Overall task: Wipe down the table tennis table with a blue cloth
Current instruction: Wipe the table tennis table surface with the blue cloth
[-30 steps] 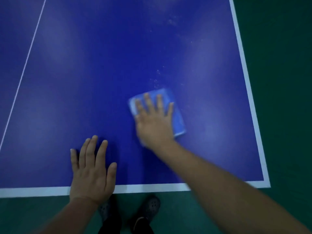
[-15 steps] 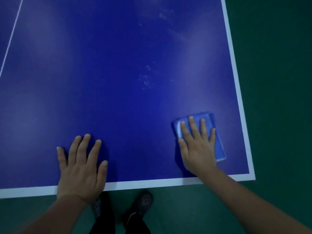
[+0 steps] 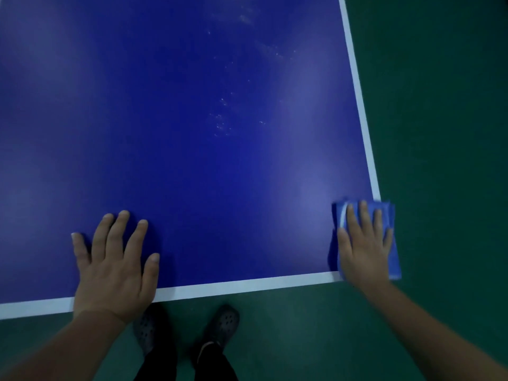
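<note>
Right hand [image 3: 364, 248] flat, fingers straight, pressing folded blue cloth [image 3: 391, 243] at near-right corner of table [image 3: 192, 160], cloth overhanging the right edge; left hand [image 3: 115, 259] flat, fingers spread, holding nothing, on the table's near edge.

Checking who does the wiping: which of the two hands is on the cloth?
The right hand, pressing the blue cloth flat at the table's right corner. The left hand rests on bare table.
</note>
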Tool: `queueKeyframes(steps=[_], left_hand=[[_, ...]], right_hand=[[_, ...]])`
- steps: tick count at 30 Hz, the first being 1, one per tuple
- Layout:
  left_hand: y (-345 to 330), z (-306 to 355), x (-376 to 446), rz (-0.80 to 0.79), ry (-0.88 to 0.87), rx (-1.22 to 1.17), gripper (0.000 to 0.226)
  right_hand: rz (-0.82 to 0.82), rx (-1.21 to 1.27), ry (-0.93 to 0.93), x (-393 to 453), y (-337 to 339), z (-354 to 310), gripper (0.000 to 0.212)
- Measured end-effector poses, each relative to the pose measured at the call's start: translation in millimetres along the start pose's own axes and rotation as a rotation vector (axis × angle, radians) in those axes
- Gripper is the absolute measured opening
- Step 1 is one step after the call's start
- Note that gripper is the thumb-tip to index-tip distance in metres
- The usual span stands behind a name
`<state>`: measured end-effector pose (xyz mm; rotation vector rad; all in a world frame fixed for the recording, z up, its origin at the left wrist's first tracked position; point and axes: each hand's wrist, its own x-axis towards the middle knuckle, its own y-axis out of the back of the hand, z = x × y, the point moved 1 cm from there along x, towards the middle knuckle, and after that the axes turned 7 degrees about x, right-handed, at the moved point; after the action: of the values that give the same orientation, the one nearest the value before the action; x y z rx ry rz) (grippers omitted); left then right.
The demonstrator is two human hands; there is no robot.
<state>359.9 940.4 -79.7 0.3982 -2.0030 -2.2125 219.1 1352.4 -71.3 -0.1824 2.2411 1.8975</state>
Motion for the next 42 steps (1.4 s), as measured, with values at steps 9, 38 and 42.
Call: queueKeyframes(steps=[9,38,42], left_hand=[[5.2,-0.3,-0.8,-0.021,0.012,-0.009,0.067],[11.5,14.9,61.2,0.020,0.103,-0.111,0.069],[5.5,13.2,62.0,0.016,0.111,-0.108,0.066]], right_hand=[[0.085,0.088,-0.183,44.2,-3.9,-75.1,0.057],[0.052,0.057,-0.061,53.2,-3.5,-90.0,0.056],[0.055,-0.050,0.164,18.3,-26.8,-140.5,0.056]])
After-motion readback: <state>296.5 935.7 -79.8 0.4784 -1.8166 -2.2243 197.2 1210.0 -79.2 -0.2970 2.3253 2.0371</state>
